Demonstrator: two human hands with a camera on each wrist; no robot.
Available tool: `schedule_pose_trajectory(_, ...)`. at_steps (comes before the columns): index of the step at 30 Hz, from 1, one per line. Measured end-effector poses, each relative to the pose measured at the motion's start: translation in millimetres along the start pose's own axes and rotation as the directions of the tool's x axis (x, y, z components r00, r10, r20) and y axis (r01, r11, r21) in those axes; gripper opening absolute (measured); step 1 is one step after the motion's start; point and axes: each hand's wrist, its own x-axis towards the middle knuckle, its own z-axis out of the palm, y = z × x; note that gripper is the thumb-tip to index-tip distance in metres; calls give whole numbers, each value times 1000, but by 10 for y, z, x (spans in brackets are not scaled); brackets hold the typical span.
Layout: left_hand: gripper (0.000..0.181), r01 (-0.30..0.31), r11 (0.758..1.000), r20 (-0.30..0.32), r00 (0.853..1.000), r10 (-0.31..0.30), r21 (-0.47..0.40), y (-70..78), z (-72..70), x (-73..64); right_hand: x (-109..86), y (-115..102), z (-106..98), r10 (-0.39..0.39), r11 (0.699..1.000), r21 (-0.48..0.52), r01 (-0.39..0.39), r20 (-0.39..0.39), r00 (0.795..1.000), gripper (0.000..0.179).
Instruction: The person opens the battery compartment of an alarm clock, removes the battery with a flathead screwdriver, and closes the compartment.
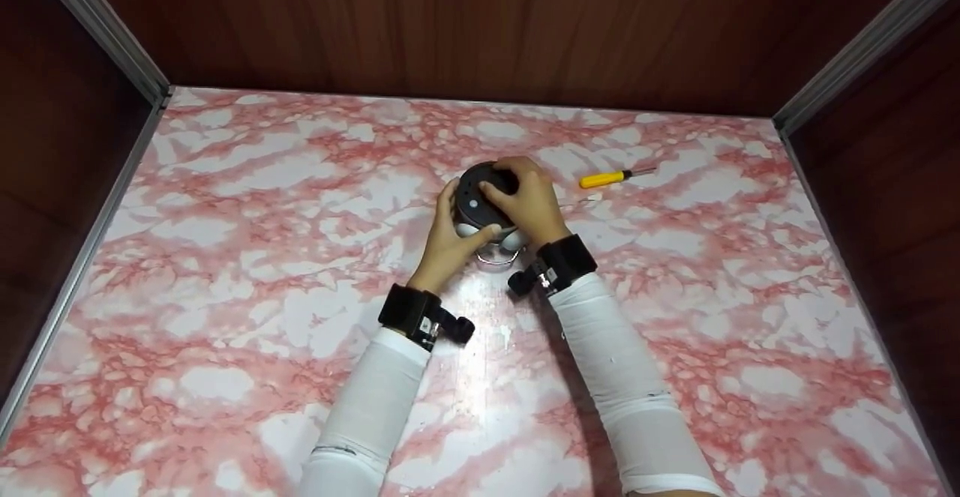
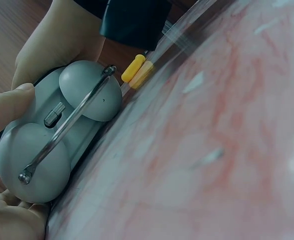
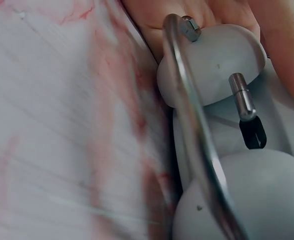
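Observation:
A twin-bell alarm clock (image 1: pixel 480 217) lies with its black back facing up on the marbled table. My left hand (image 1: pixel 446 246) grips its left side, fingers along the rim and thumb by the bells. Over the right part of the back, my right hand (image 1: pixel 538 205) curls, thumb on the back and fingers at the far rim; what lies under those fingers is hidden. Toward me point two grey bells (image 2: pixel 33 162), joined by a metal handle (image 2: pixel 67 125). Between the bells sits a small metal hammer (image 3: pixel 243 97) in a black slot.
To the right of the clock lies a screwdriver (image 1: pixel 602 180) with a yellow handle, its shaft pointing right. Dark wooden panels (image 1: pixel 465 25) with metal edging enclose the table (image 1: pixel 225 294) at the back and sides. Each wrist bears a black strap with a camera.

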Motion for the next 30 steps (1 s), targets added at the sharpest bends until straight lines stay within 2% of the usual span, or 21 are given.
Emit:
schedule_pose_trajectory(12, 100, -27, 1000, -3, 1000, 27, 4, -11, -4, 15, 15, 14, 14, -5, 1000, -17, 5, 11, 1000, 43)
schedule_pose_trajectory(23, 100, -9, 1000, -3, 1000, 9, 3, -5, -6, 12, 17, 42, 22, -28, 999, -34, 28, 17, 999, 43)
schedule_pose_trajectory(30, 101, -11, 1000, 0, 1000, 11, 7, -3, -6, 17, 24, 42, 23, -12, 999, -37, 13, 26, 1000, 43)
